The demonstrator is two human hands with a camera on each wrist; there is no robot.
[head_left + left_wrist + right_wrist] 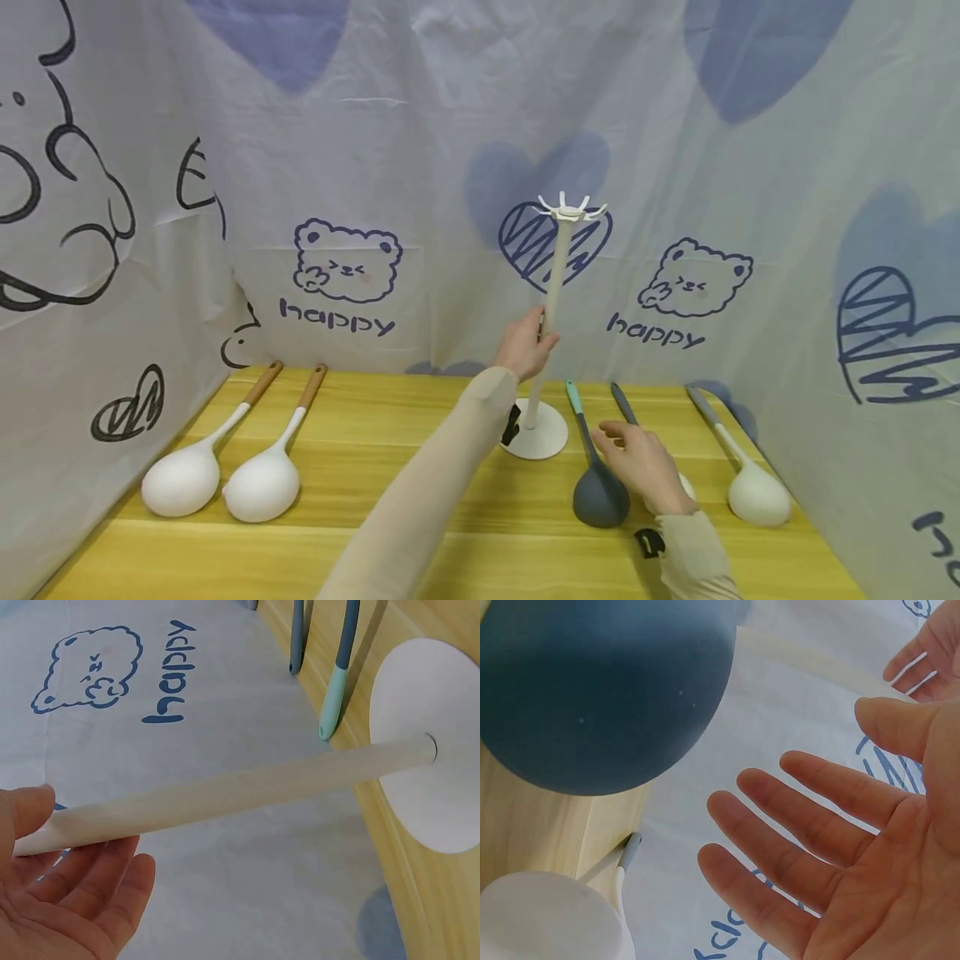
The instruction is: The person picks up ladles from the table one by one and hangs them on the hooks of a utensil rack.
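Note:
My left hand (525,348) grips the pole of a white utensil stand (557,271), thumb on one side and fingers on the other in the left wrist view. The stand has a ring of hooks at its top and a round base (543,437) on the table. My right hand (641,467) hovers at the right with fingers spread and nothing in them. Beside it lies a dark blue ladle (600,498) with a mint handle end. Behind the right hand, a second ladle shows its dark handle (622,402) and part of a pale bowl (686,487).
A white ladle with a grey handle (759,496) lies near the table's right edge. Two white ladles with wooden handles, one outer (182,480) and one inner (262,485), lie at the left. Printed cloth (450,283) hangs behind and beside the wooden table (360,450).

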